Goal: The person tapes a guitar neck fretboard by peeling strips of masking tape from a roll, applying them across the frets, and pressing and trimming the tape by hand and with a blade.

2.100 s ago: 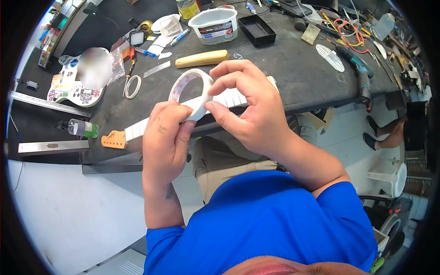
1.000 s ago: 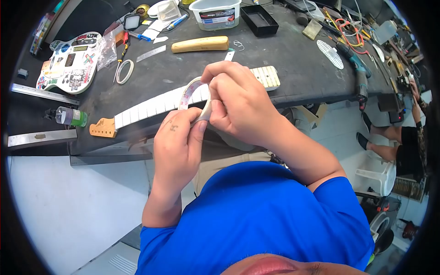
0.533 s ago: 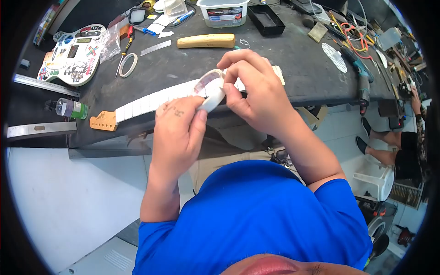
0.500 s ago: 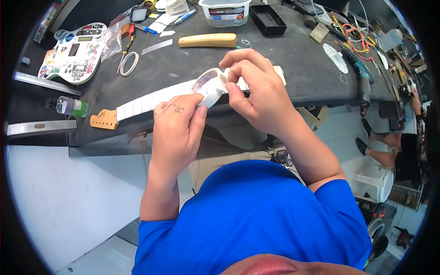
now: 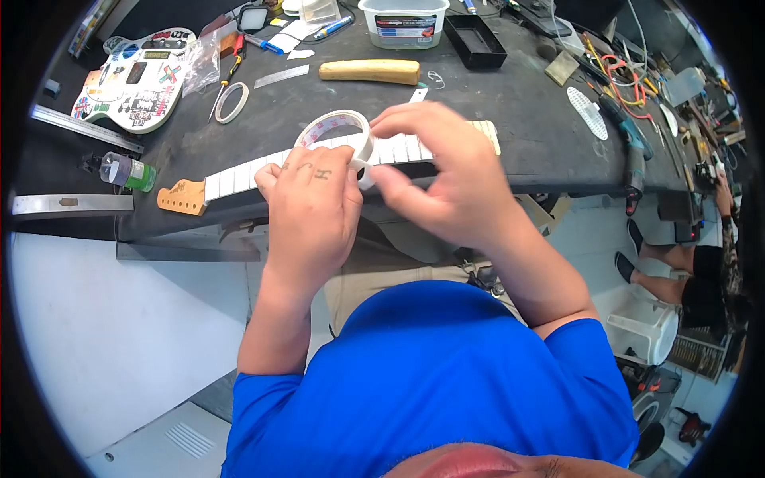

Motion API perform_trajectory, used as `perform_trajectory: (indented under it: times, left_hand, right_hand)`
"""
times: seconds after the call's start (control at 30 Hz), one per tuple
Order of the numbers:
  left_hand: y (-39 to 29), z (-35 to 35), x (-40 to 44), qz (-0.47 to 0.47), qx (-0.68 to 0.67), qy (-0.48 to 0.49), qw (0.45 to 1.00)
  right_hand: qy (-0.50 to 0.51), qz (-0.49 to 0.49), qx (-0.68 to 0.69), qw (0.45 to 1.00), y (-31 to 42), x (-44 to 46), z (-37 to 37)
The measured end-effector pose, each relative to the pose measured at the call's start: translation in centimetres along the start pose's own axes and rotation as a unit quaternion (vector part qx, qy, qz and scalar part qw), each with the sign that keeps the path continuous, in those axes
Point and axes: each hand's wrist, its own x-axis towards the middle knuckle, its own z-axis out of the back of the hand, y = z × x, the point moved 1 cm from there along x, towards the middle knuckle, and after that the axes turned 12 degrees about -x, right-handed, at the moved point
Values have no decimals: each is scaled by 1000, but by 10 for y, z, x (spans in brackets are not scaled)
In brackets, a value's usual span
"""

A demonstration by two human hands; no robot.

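My left hand (image 5: pixel 311 211) grips a roll of masking tape (image 5: pixel 365 131), held tilted above the guitar neck with its printed inner ring showing. A short flap of tape hangs by my left thumb. Close to the roll's right side is my right hand (image 5: pixel 446 171), slightly blurred, thumb and fingers apart with nothing seen between them. Whether its fingertips touch the roll I cannot tell. The guitar neck (image 5: pixel 231 182) lies along the bench's near edge, its fretboard covered in white strips between the frets. Its wooden headstock (image 5: pixel 182 197) points left, and my hands hide its middle.
On the bench (image 5: pixel 263 111) lie a wooden block (image 5: pixel 369 72), a metal ruler (image 5: pixel 281 76), another tape roll (image 5: pixel 232 103) and a stickered guitar body (image 5: pixel 135 84). A plastic tub (image 5: pixel 404 24) and black tray (image 5: pixel 475 41) stand behind. Tools crowd the right; another person (image 5: pixel 701 263) is there.
The tape roll has turned more upright, showing its ring. My right hand's thumb and fingers have spread from a pinch beside the tape. The view has shifted slightly.
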Motion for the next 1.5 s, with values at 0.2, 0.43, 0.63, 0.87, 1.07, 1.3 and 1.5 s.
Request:
perform_trajectory:
  times: [0.2, 0.43, 0.63, 0.87, 1.07, 1.3, 1.5]
  left_hand:
    - [-7, -2, -1, 26, 49, 23, 998]
    - [-2, -4, -3, 148, -164, 21, 975]
    - [0, 6, 11, 290, -317, -65, 901]
    - [105, -25, 40, 49, -53, -21, 997]
    - [2, -66, 74, 98, -458, 69, 881]
    - [2, -84, 87, 200, -576, 134, 781]
    - [15, -94, 89, 224, -650, 112, 718]
  right_hand:
    - [-53, -45, -10, 997, 8, -5, -32]
    - [-114, 119, -93, 982, -2, -4, -46]
    - [-161, 190, -23, 968, 10, -22, -18]
    - [-136, -232, 459, 847, -57, -47, 30]
    - [-123, -240, 492, 828, -59, -53, 23]
    - [-122, -224, 472, 844, -63, -57, 24]
    - [-144, -263, 471, 829, -64, -58, 24]
